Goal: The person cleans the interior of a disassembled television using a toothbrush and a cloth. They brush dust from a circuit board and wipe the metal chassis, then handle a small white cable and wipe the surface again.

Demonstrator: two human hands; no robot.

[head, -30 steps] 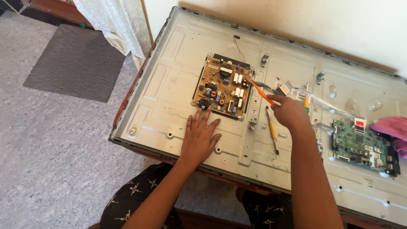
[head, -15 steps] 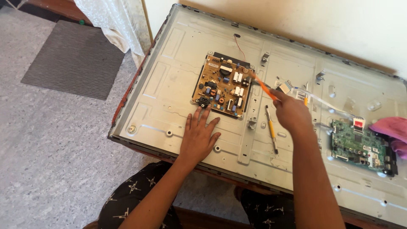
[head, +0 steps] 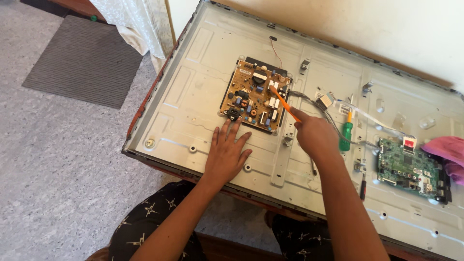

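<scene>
The left hand (head: 226, 155) lies flat and open, fingers spread, on the grey metal back panel (head: 193, 92) of an opened flat screen. Its fingertips touch the lower edge of the brown board (head: 256, 95), which sits at 12 o'clock from that hand. The right hand (head: 314, 136) is closed around an orange tool (head: 284, 102); the tool slants toward 10 o'clock, and its tip rests on the right part of the brown board, among white and blue components.

A black strip edges the top of the brown board, and a thin red wire (head: 276, 48) runs from it toward 12 o'clock. At 3 o'clock from the right hand a green-handled screwdriver (head: 346, 135) lies on the panel, touching grey cables (head: 319, 104) that curve from the brown board rightward. A small white rectangular label (head: 326, 99) sits on a flat ribbon just at 1 o'clock from the right hand. Farther toward 3 o'clock a green board (head: 408, 166) carries a small red-and-white square sticker (head: 410, 143) at its top edge. A pink cloth (head: 447, 150) overlaps the green board's right side. A dark-handled tool (head: 363, 186) lies at 4 o'clock from the right hand.

Off the panel, at 10 o'clock, a grey ribbed mat (head: 84, 60) lies on the speckled floor (head: 58, 169), and a white patterned curtain (head: 137, 21) hangs beside it.
</scene>
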